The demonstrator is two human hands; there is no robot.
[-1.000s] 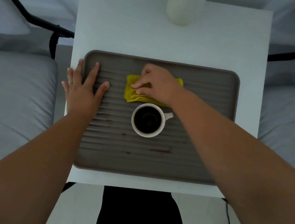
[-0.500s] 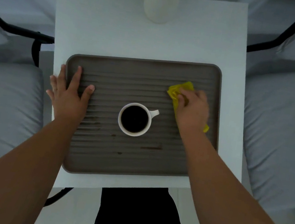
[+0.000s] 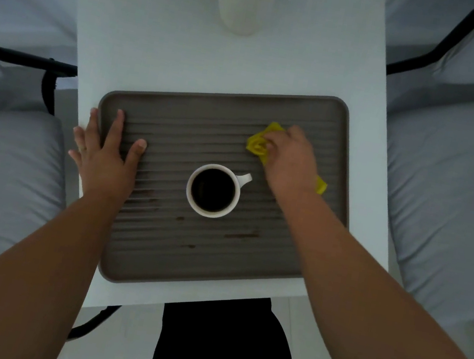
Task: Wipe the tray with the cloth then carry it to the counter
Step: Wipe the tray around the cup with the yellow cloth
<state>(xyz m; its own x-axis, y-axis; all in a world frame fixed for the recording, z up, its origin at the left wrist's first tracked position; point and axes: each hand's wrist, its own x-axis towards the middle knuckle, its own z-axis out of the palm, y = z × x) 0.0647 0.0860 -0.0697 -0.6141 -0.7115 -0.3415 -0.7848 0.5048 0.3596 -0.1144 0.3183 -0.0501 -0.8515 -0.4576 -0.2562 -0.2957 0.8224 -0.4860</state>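
Note:
A grey-brown ribbed tray (image 3: 208, 117) lies on a small white table (image 3: 157, 48). A white cup (image 3: 213, 191) of dark coffee stands near the tray's middle. My right hand (image 3: 291, 160) presses a crumpled yellow cloth (image 3: 258, 146) onto the tray's right part, beyond and to the right of the cup. My left hand (image 3: 107, 153) lies flat with fingers spread over the tray's left edge. Dark stains (image 3: 241, 236) mark the ribs in front of the cup.
A white vase (image 3: 244, 3) with a green leaf stands at the table's far edge. Grey cushioned seats with black frames (image 3: 14, 54) flank the table, the right one (image 3: 455, 192) close to its side. My dark-clad legs (image 3: 218, 350) show below the near edge.
My right hand slid the cloth from the tray's middle, just behind the cup, over to the right part. The left hand stayed on the left edge.

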